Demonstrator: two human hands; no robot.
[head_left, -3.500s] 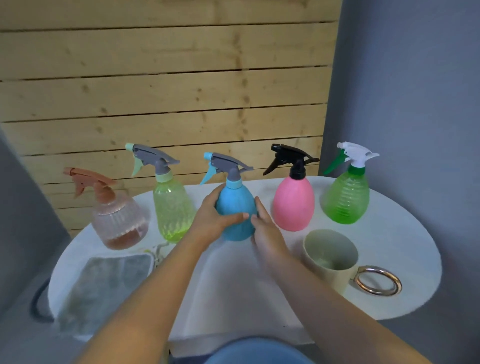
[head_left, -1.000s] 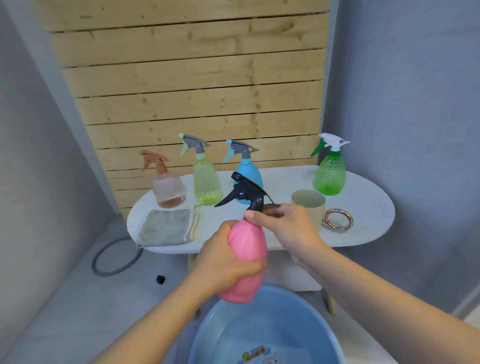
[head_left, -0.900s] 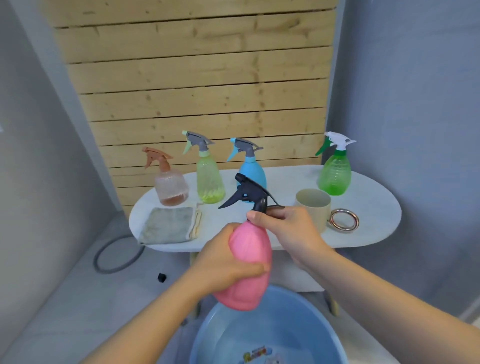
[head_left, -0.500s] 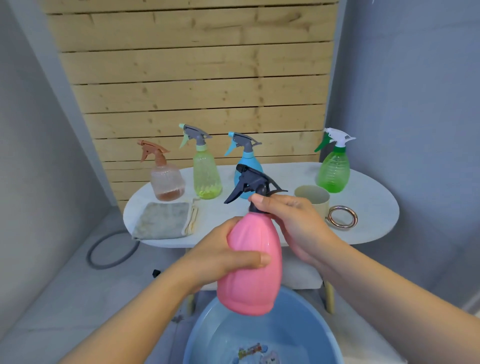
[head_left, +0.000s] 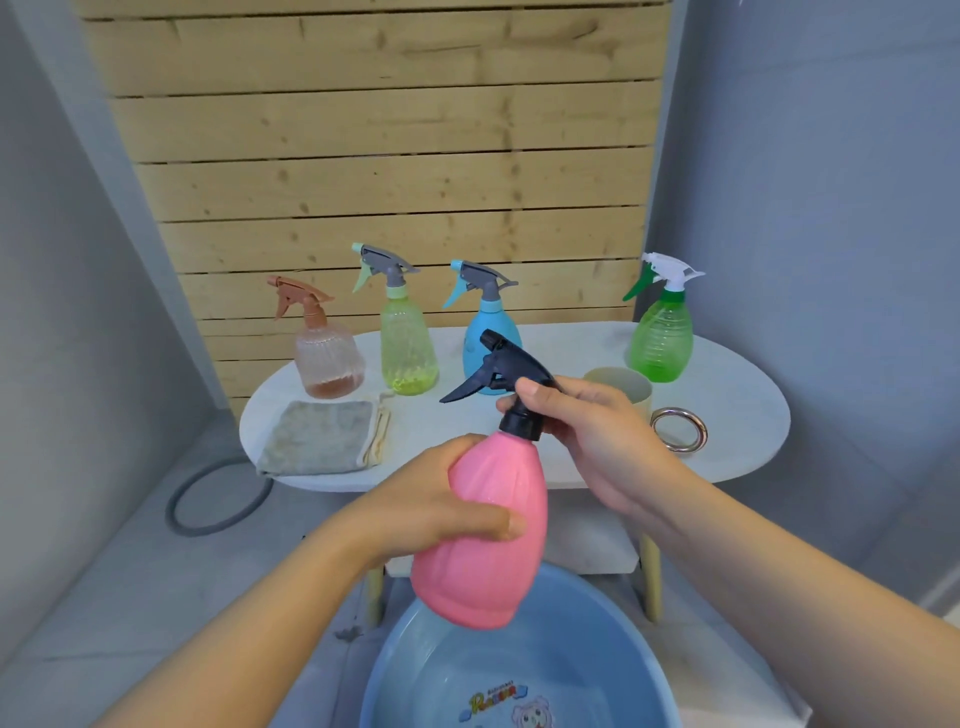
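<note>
Gripping pink spray bottle w/ both hands: L hand wraps its body, R hand curls round the black trigger head at the neck. Bottle hangs mid-frame, just above blue basin at 6 o'clock. Beyond, white table at 12: brownish bottle, lime bottle approx. 11, green bottle at 1, grey cloth at 10. Trigger head overlaps blue bottle; R hand partly hides cup, metal ring beside it.
</note>
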